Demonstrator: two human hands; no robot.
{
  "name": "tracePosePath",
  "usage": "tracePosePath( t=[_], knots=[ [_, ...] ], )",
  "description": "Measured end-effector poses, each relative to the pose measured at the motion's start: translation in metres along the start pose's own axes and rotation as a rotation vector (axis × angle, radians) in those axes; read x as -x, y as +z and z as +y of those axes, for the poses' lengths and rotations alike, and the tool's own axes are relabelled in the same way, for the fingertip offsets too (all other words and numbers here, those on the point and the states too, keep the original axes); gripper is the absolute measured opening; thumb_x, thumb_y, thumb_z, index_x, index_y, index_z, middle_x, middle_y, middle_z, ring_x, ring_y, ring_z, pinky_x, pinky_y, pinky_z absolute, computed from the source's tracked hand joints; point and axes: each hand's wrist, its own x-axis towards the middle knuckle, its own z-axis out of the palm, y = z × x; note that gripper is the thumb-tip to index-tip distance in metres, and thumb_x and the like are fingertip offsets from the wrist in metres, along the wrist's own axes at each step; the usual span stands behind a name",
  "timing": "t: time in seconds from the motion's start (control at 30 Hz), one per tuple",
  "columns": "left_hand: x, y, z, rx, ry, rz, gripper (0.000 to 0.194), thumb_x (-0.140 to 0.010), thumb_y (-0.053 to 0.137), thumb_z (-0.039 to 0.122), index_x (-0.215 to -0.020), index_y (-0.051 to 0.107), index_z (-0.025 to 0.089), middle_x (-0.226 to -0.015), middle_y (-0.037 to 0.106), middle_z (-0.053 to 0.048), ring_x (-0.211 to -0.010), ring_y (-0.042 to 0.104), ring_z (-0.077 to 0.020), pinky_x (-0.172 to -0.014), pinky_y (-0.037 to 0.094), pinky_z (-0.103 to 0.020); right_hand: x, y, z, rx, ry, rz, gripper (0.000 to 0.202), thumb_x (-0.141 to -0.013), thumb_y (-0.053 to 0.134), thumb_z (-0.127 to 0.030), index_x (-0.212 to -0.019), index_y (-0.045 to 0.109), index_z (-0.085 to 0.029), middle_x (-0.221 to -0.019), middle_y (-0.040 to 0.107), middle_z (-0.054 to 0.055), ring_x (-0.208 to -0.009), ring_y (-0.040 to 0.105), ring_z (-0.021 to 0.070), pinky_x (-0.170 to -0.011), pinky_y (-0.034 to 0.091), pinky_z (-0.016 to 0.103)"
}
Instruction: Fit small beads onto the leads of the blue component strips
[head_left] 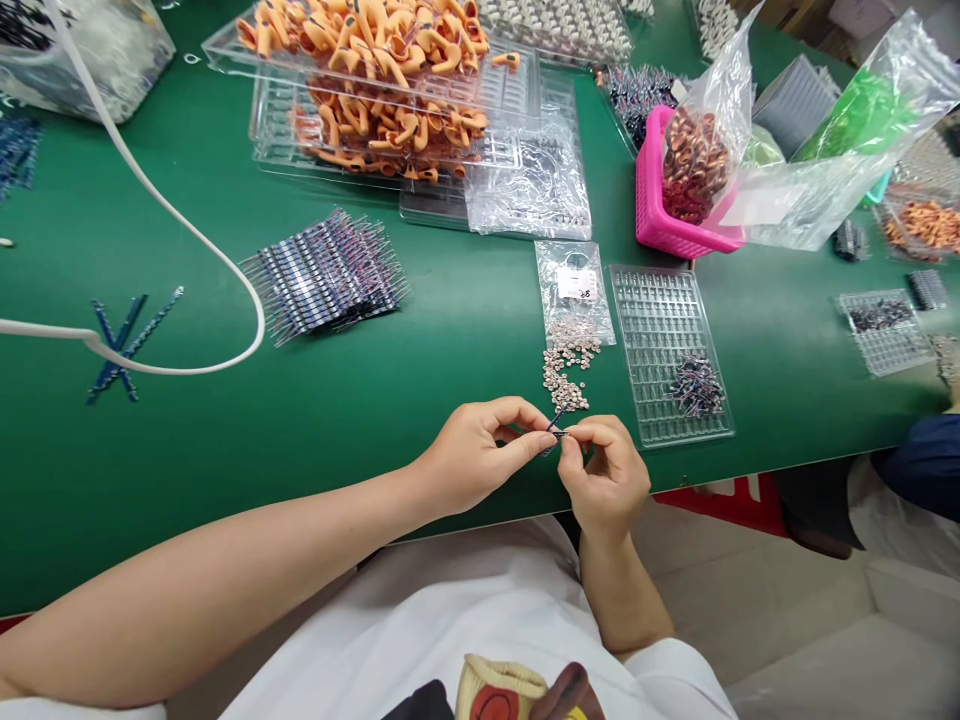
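My left hand [480,452] pinches a thin dark blue strip [556,418] between thumb and fingers. Its tip meets the fingertips of my right hand [606,470], which are closed on the strip's small dark end piece. Just beyond the fingertips lie many small round metallic parts [564,375], spilling from a clear labelled bag [574,285]. To the right is a clear ribbed tray [660,330] with a heap of small dark wired pieces [696,387] at its near end. A stack of dark blue strips [326,275] lies to the left.
Clear trays of orange shells [390,60] stand at the back, near a pink basket [686,240] with copper-coloured parts. A white cable [187,225] loops over the left of the green table [450,340], beside crossed blue strips [124,350]. Another person's dark-clothed leg shows at the right.
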Motion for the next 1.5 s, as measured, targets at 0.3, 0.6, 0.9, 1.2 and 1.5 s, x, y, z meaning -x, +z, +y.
tracePosePath(
  t=[0.3, 0.6, 0.9, 1.2, 1.5],
  knots=[
    [0.001, 0.001, 0.001, 0.1, -0.017, 0.017, 0.02, -0.083, 0.07, 0.036, -0.083, 0.066, 0.016, -0.082, 0.071, -0.005, -0.074, 0.067, -0.0169, -0.072, 0.055, -0.03, 0.002, -0.002, 0.001, -0.117, 0.034, 0.037, 0.01, -0.085, 0.066, -0.013, -0.088, 0.068, -0.023, -0.079, 0.063, 0.001, -0.07, 0.06, 0.0154, -0.057, 0.049, 0.029],
    [0.001, 0.001, 0.001, 0.091, -0.042, 0.019, 0.021, -0.083, 0.071, 0.036, -0.084, 0.067, 0.016, -0.083, 0.073, -0.005, -0.074, 0.068, -0.0171, -0.071, 0.056, -0.029, 0.001, -0.006, 0.004, -0.38, 0.201, 0.006, 0.004, -0.085, 0.067, -0.021, -0.081, 0.069, -0.022, -0.071, 0.057, 0.001, -0.062, 0.058, 0.0156, -0.052, 0.044, 0.03],
    [0.0, 0.001, 0.002, 0.058, -0.055, 0.009, 0.023, -0.083, 0.07, 0.038, -0.086, 0.068, 0.015, -0.085, 0.073, -0.008, -0.075, 0.067, -0.0182, -0.073, 0.056, -0.031, -0.006, -0.007, 0.006, -0.696, 0.338, -0.03, 0.007, -0.083, 0.067, -0.021, -0.077, 0.068, -0.021, -0.063, 0.052, -0.002, -0.052, 0.047, 0.0111, -0.049, 0.036, 0.027],
    [0.001, 0.001, 0.002, 0.074, -0.055, 0.012, 0.023, -0.083, 0.071, 0.037, -0.086, 0.069, 0.015, -0.085, 0.074, -0.008, -0.076, 0.068, -0.019, -0.073, 0.057, -0.031, -0.011, -0.01, 0.007, -0.776, 0.423, -0.065, 0.01, -0.083, 0.066, -0.025, -0.074, 0.064, -0.021, -0.064, 0.047, -0.004, -0.048, 0.042, 0.0089, -0.049, 0.032, 0.027],
    [-0.001, 0.001, -0.002, 0.088, -0.026, 0.016, 0.021, -0.083, 0.072, 0.036, -0.085, 0.069, 0.016, -0.083, 0.075, -0.006, -0.074, 0.068, -0.0177, -0.072, 0.057, -0.029, -0.011, -0.01, 0.008, -0.717, 0.427, -0.074, 0.009, -0.083, 0.064, -0.025, -0.074, 0.062, -0.022, -0.064, 0.045, -0.004, -0.048, 0.041, 0.0093, -0.051, 0.033, 0.028]
  ],
)
